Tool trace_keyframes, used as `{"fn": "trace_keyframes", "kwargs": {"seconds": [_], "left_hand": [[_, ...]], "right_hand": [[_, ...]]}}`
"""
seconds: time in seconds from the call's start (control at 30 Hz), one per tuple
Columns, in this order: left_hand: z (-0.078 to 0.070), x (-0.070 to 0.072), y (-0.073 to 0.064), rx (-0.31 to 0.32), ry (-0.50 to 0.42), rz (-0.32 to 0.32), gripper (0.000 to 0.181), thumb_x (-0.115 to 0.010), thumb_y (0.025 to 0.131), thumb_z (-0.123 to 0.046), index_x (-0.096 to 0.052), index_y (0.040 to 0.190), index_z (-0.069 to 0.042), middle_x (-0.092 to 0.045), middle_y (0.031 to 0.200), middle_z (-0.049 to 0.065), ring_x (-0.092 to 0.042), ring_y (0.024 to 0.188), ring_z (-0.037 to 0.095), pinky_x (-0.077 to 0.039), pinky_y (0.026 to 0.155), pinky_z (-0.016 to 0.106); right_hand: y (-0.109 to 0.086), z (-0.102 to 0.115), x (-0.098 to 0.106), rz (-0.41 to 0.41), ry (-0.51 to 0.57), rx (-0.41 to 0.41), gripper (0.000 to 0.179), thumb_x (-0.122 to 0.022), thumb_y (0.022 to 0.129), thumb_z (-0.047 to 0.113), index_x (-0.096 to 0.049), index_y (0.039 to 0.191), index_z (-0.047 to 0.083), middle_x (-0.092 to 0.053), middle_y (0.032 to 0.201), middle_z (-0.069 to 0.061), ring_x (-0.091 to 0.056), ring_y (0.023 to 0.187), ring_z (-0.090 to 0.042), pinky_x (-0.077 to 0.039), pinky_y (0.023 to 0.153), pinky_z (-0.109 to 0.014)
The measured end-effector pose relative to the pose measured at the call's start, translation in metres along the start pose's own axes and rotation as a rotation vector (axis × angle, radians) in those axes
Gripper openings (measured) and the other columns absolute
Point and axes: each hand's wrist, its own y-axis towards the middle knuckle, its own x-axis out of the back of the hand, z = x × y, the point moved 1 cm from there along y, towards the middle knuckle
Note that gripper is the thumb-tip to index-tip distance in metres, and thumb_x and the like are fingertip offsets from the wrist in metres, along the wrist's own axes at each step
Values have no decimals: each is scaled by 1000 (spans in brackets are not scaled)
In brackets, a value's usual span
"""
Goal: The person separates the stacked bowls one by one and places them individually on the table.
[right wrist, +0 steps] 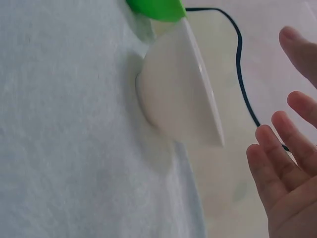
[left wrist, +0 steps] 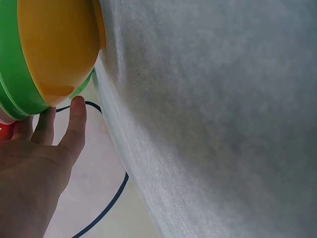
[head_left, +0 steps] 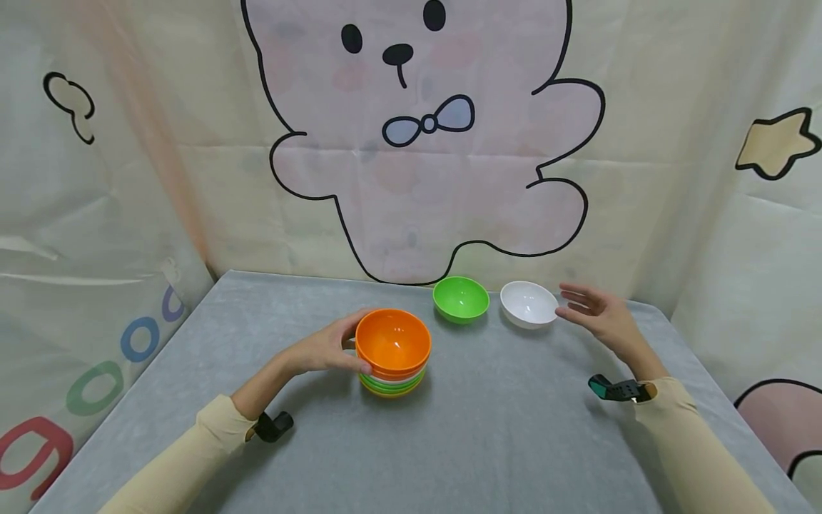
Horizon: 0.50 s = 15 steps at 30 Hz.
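Observation:
A stack of nested bowls (head_left: 393,343), orange on top with white, green and yellow below, stands on the table. My left hand (head_left: 334,346) holds it from the left side, thumb along the near side and fingers behind. In the left wrist view those fingers (left wrist: 74,126) lie against the green and yellow bowls (left wrist: 59,44). My right hand (head_left: 597,314) hovers just right of a white bowl (head_left: 529,305), fingers extended and apart. The right wrist view shows a gap between that hand and the white bowl's rim. A green bowl (head_left: 461,300) sits left of the white one.
The table (head_left: 514,442) is covered with a grey cloth. Its back edge meets a hanging curtain (head_left: 411,214) printed with a cartoon bear. More printed curtain (head_left: 758,250) hangs along the right side, and another (head_left: 96,250) along the left.

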Motion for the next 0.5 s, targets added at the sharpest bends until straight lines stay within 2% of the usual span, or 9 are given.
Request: {"fn": "trace_keyframes", "kwargs": {"seconds": [0.1, 0.3, 0.5], "left_hand": [[0, 0, 0, 6, 9, -4, 89, -83, 86, -34, -34, 155, -8, -48, 149, 6, -46, 134, 26, -42, 107, 47], [1, 0, 1, 8, 4, 0, 88, -83, 86, -34, -35, 155, -9, -48, 148, 5, -46, 134, 26, -43, 106, 46], [1, 0, 0, -1, -3, 7, 87, -83, 86, -34, -35, 155, -9, -48, 148, 5, -46, 134, 26, -43, 106, 46]], "right_hand": [[-2, 5, -1, -13, -3, 19, 53, -75, 95, 21, -57, 141, 3, -56, 140, -22, -55, 126, -42, -50, 88, -17], [-6, 11, -4, -29, 37, 73, 44, -76, 93, 11, -63, 134, 4, -61, 132, -19, -62, 117, -17, -51, 88, -19], [-9, 17, -10, 6, 73, 115, 44, -77, 91, 3, -62, 133, -2, -59, 130, -28, -63, 116, -19, -52, 88, -21]]}}
